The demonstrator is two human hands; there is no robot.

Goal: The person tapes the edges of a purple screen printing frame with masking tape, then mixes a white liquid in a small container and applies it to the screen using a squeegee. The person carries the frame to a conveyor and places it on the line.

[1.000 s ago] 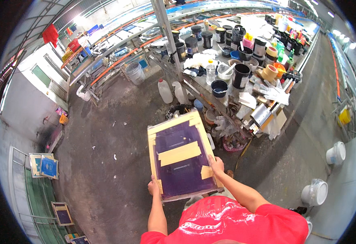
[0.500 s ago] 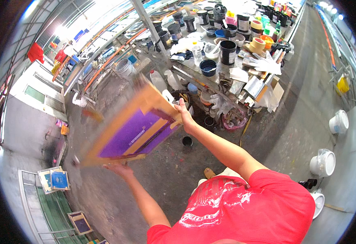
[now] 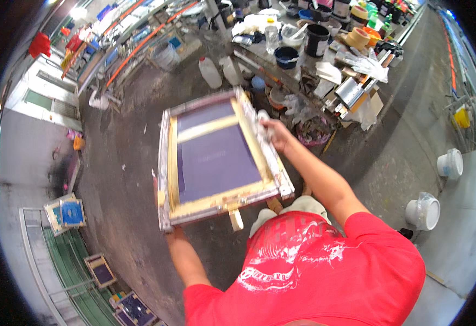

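Observation:
A screen printing frame (image 3: 164,187) is held up in front of me over the floor. Its dark purple mesh sits inside borders of tan tape, and a loose piece of tape (image 3: 236,220) hangs from the near edge. My right hand (image 3: 277,133) grips the right side rail, its fingers closed beside a small crumpled white piece (image 3: 263,116), possibly a rag. At the near left corner, my left hand (image 3: 176,233) supports the frame from beneath; its fingers are hidden behind it.
Ahead stands a cluttered table with a black tub (image 3: 316,41), a dark bowl (image 3: 287,57) and tape rolls (image 3: 357,38). Plastic jugs (image 3: 210,73) stand on the floor beside it. White buckets (image 3: 422,213) line the right wall. More frames (image 3: 101,270) lean at the lower left.
The frame has turned from a steep tilt, purple side with tape showing, to a flatter pose showing its recessed side. My right hand has moved right with it; both hands stay on the frame.

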